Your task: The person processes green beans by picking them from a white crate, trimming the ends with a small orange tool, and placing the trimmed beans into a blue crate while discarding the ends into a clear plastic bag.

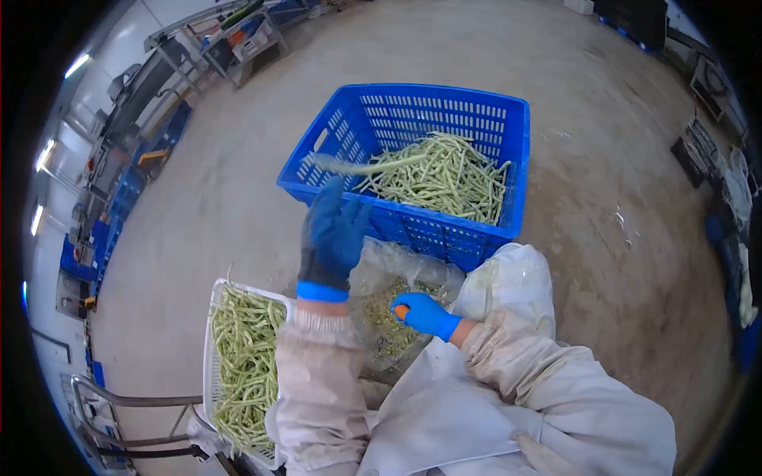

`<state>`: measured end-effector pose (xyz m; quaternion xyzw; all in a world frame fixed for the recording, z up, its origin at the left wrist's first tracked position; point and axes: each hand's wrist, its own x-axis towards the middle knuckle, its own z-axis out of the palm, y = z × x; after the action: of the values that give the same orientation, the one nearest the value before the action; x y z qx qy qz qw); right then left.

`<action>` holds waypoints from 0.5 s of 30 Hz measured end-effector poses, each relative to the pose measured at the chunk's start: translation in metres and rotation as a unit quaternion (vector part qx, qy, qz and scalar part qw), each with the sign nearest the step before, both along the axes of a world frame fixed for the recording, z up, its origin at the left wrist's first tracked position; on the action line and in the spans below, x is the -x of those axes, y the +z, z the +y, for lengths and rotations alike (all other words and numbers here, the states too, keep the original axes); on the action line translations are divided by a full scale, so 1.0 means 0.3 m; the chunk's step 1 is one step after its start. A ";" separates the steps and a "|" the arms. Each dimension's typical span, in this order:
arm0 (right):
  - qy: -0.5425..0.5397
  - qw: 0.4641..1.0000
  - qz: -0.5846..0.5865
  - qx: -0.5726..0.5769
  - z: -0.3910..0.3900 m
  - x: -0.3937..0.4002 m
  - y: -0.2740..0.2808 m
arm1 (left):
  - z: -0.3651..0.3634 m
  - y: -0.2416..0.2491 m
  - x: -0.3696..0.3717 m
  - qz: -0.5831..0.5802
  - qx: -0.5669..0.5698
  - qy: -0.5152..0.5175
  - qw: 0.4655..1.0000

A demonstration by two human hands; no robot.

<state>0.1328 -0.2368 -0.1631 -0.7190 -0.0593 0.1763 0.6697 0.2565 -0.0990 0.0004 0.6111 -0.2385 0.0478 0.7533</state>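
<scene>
My left hand (pixel 331 238), in a blue glove, is raised at the near left edge of the blue crate (pixel 317 193). Its fingers are apart and hold nothing. Just beyond the fingertips, a motion-blurred green bean (pixel 369 167) is in the air over the crate. Inside lies a heap of pale green beans (pixel 444 178). My right hand (pixel 429 316), also blue-gloved, is closed around a small orange object (pixel 402 312), maybe a handle; the rest is hidden. Below it, a clear plastic bag (pixel 381 266) holds small green trimmings (pixel 394 329).
At my left stands a white basket (pixel 209 373) full of long green beans (pixel 246 365). A metal tube frame (pixel 143 401) is beside it. Bits of litter (pixel 623 222) lie on the floor at right. Equipment and crates line both walls.
</scene>
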 end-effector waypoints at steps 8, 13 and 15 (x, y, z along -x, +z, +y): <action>0.176 0.922 -0.220 0.267 -0.024 0.049 -0.172 | 0.432 0.035 0.192 0.238 0.073 0.163 0.955; 0.232 0.919 -0.220 0.231 -0.046 0.048 -0.127 | 1.026 -0.032 0.683 -0.070 -0.560 0.463 0.683; 0.222 0.945 -0.121 0.209 -0.036 0.045 -0.160 | 1.287 -0.161 0.879 -0.013 -0.545 0.535 0.645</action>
<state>0.1192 -0.2475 -0.2112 -0.8272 -0.2601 0.2402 0.4364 -0.0072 0.2871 -0.0480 0.9320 0.1371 0.3117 0.1241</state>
